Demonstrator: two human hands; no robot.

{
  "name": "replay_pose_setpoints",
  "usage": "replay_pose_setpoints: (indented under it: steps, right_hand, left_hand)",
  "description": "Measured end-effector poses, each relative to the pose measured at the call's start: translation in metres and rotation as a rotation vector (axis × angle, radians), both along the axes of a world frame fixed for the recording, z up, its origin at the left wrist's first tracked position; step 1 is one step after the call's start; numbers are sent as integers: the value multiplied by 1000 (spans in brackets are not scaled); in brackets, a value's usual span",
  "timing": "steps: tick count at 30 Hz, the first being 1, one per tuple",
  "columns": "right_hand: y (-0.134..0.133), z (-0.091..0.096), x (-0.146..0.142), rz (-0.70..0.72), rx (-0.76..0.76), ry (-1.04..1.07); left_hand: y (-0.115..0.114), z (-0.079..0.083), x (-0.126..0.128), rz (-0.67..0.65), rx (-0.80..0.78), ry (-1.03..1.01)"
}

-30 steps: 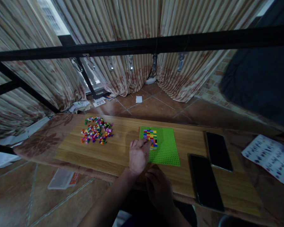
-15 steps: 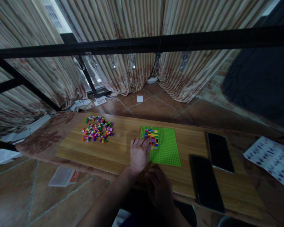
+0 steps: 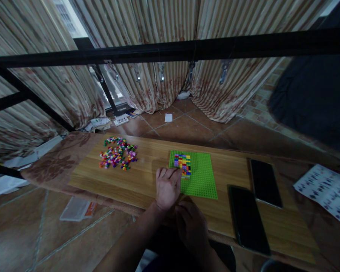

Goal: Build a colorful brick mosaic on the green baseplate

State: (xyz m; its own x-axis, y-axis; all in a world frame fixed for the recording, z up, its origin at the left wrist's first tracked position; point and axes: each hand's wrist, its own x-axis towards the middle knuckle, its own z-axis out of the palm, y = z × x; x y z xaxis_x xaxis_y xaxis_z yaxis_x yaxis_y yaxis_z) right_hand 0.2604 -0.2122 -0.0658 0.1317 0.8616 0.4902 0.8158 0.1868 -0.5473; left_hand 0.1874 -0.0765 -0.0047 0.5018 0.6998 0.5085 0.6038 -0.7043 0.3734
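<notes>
A green studded baseplate (image 3: 201, 175) lies on the wooden board, bearing a block of small multicoloured bricks (image 3: 184, 160) in close rows at its left part. My left hand (image 3: 167, 187) reaches over the plate's left edge, its bent fingertips at the block's lower left side. Those fingers are closed together, and whatever they may pinch is hidden. My right hand (image 3: 191, 223) rests curled at the board's near edge, just below the baseplate. Its fingers are drawn in and dark, so any thing within them cannot be made out.
Loose coloured bricks (image 3: 116, 153) form a pile on the board's left. Two dark phone-like slabs (image 3: 249, 219) lie at the right, beside a printed sheet (image 3: 325, 192). A black metal bar (image 3: 170, 51) crosses ahead, and a clear plastic box (image 3: 75, 208) is on the floor.
My left hand has slid slightly down and back from the brick block, baring more of its left side. My right hand stays about where it was. The view has shifted a little.
</notes>
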Motion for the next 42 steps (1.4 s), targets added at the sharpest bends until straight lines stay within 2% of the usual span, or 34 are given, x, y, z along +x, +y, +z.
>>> replay_pose_setpoints:
  steps: [9, 25, 32, 42]
  right_hand:
    - [-1, -1, 0, 2, -7, 13]
    - [0, 2, 0, 6, 8, 9]
    - [0, 0, 1, 7, 17, -21]
    - [0, -4, 2, -10, 25, -42]
  left_hand:
    - [1, 1, -1, -22, 21, 20]
    - [-2, 4, -1, -63, 5, 193]
    - [-1, 2, 0, -63, 24, 187]
    - [0, 13, -4, -71, -27, 136]
